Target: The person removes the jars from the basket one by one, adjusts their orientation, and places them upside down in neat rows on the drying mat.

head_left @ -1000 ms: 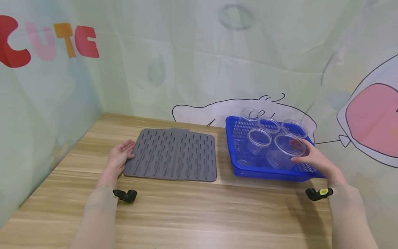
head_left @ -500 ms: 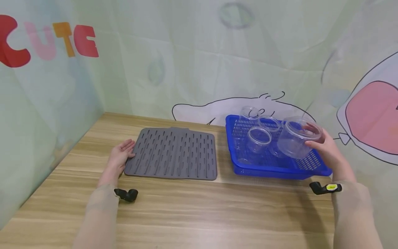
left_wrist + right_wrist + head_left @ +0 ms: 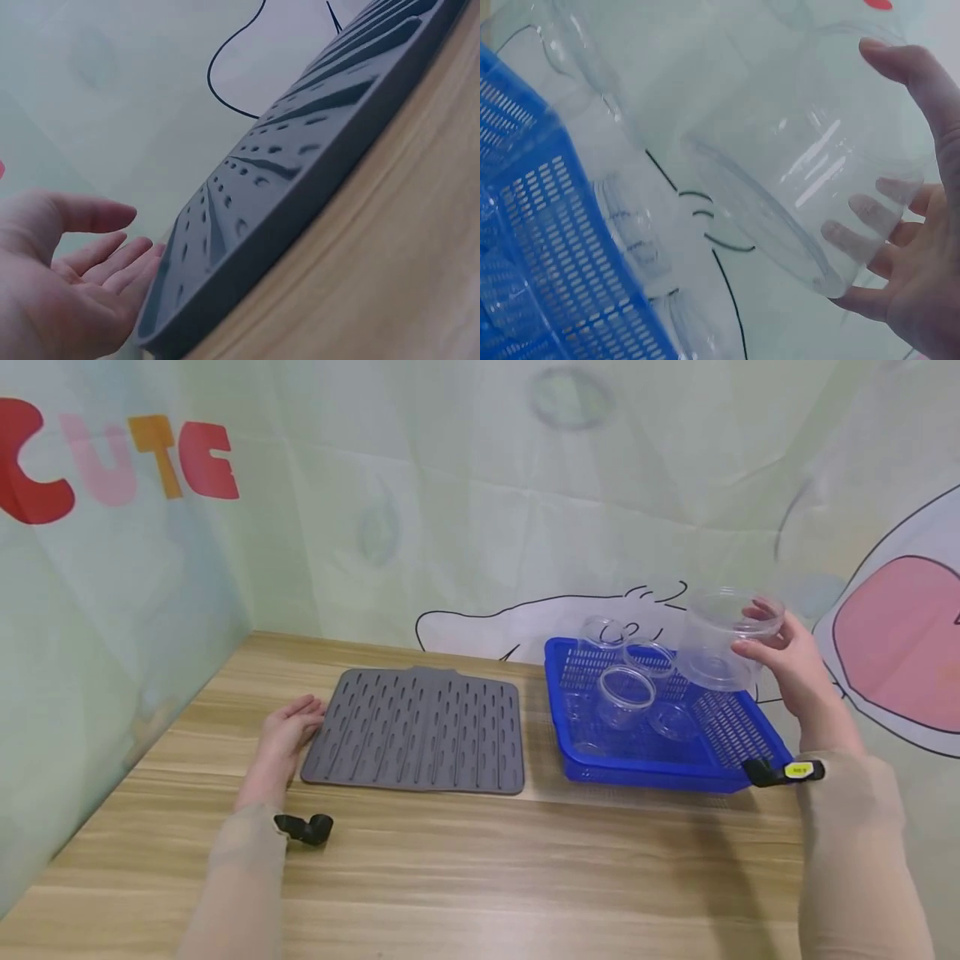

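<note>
My right hand point(image 3: 798, 672) grips a large clear plastic jar point(image 3: 716, 652) by its side, thumb across from the fingers. The jar is upright, mouth up, raised above the back right of the blue plastic basket point(image 3: 645, 770). In the right wrist view, the fingers point(image 3: 907, 225) show through the jar's clear wall. Beside the left edge of a grey slotted drying mat point(image 3: 420, 731), my left hand point(image 3: 281, 743) lies with its fingers relaxed. The left wrist view shows its palm turned up and nothing held; its fingertips are close to the mat's edge.
Several clear jars stand in the basket, among them a small jar point(image 3: 626, 697) near its middle. The transparent walls overlap, so their exact number is hard to tell. Bare wooden table point(image 3: 480, 868) stretches in front, and a printed cloth backdrop point(image 3: 480, 527) rises behind.
My right hand has lifted the large jar up out of the basket's right side. The left hand has barely moved, its thumb now closer to its fingers.
</note>
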Demonstrator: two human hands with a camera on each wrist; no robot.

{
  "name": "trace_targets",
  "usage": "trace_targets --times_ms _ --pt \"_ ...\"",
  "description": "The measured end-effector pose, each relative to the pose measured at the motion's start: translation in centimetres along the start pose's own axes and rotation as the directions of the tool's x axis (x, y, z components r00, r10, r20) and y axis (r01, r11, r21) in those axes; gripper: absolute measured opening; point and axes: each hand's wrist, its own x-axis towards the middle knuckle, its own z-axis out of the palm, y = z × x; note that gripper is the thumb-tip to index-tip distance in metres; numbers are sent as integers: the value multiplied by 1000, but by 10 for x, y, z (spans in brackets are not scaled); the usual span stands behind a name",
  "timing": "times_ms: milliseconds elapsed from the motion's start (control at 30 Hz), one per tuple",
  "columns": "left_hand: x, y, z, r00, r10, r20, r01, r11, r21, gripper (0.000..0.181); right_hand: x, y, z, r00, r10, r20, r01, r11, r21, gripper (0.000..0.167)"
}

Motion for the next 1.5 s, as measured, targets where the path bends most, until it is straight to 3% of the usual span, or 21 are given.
trace_targets --times_ms 200,367,533,667,833,1133,1500 --pt "-6 10 5 999 28 -29 -27 999 16 65 16 -33 21 999 29 -25 -31 993 -117 80" --pt "-11 18 9 998 64 -21 -65 997 -29 67 24 -59 45 998 -11 -57 0 982 -188 91" --pt "-18 25 16 996 87 28 -84 991 -102 69 29 -81 77 986 -152 -68 128 953 -276 97" --pt "-24 30 23 991 116 67 -110 990 -87 76 30 -97 108 965 -259 -35 233 913 -335 101" --pt "-30 34 29 980 157 118 -154 987 -34 82 27 -114 149 943 -330 46 324 877 -355 103" --pt "-37 37 47 938 222 267 -237 971 23 85 13 -129 212 869 -464 169 485 739 -468 105" --pt "-40 30 80 893 260 367 -315 944 99 94 -8 -118 273 794 -540 281 584 545 -601 102"
